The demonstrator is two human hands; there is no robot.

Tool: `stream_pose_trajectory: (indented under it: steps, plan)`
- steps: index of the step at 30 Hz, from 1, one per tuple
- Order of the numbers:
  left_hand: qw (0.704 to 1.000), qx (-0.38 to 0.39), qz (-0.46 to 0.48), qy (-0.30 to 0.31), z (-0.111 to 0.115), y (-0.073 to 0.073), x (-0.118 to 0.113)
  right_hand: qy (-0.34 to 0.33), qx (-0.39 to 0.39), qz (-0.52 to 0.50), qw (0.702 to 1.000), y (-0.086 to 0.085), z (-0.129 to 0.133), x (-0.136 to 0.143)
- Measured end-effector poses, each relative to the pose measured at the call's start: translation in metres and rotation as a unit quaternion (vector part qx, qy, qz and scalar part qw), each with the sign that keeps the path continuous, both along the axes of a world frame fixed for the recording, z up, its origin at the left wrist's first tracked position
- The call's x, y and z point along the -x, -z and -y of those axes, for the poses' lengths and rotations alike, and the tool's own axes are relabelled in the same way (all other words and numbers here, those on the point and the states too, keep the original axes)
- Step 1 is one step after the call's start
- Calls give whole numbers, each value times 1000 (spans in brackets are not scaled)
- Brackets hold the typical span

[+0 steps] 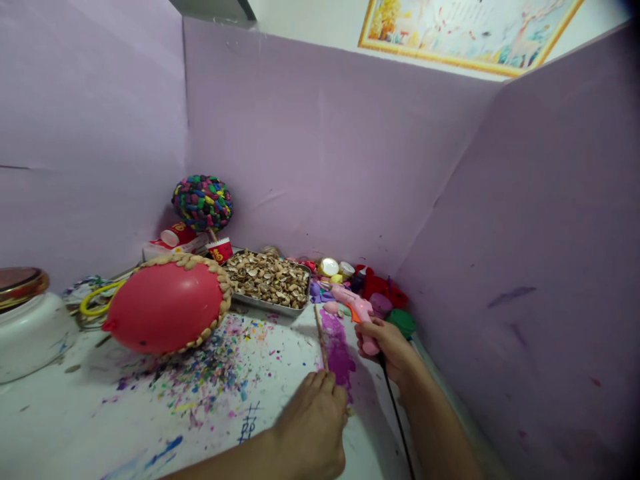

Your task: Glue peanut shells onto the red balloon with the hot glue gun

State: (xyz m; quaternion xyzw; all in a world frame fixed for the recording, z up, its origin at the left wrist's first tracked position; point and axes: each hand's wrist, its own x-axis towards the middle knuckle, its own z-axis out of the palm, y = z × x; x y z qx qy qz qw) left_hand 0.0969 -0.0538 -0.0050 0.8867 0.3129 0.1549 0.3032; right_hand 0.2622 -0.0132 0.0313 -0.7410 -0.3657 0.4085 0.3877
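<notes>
Head view: the left hand [320, 417] holds the stick [321, 339] in closed fingers, while the right hand [389, 343] wraps the glue gun [361, 307], best aimed clear of the left.

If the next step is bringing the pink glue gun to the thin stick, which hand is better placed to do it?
Probably the right: the right hand grips the pink glue gun by its handle, nozzle near the stick's far end. The left hand is occupied at the near end of the thin stick.
</notes>
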Motion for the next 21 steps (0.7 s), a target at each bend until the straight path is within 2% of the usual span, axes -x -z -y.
stream_pose_trajectory:
  steps: [3,5,6,8,10,12,14,16,21]
  plan:
    - [994,33,101,-13,-8,-7,13,-11,-47,-73,996,-2,2,11]
    - [977,104,175,-68,-14,-14,25,-26,-85,-109,990,-3,3,21]
    - [959,166,201,-110,-17,-16,33,-38,-105,-124,986,-3,4,27]
    - [895,321,243,-192,-23,-20,49,-67,-139,-150,977,-5,7,43]
    - [805,459,297,-229,-27,-20,65,-100,-154,-171,968,-7,10,62]
    - [723,547,356,-228,-28,-18,78,-128,-147,-182,964,-5,12,83]
    - [668,595,382,-232,-28,-16,86,-142,-135,-178,964,0,13,100]
    - [643,615,386,-245,-28,-14,90,-139,-131,-166,967,6,13,111]
    - [628,633,388,-233,-28,-13,90,-102,-146,-151,972,18,13,121]
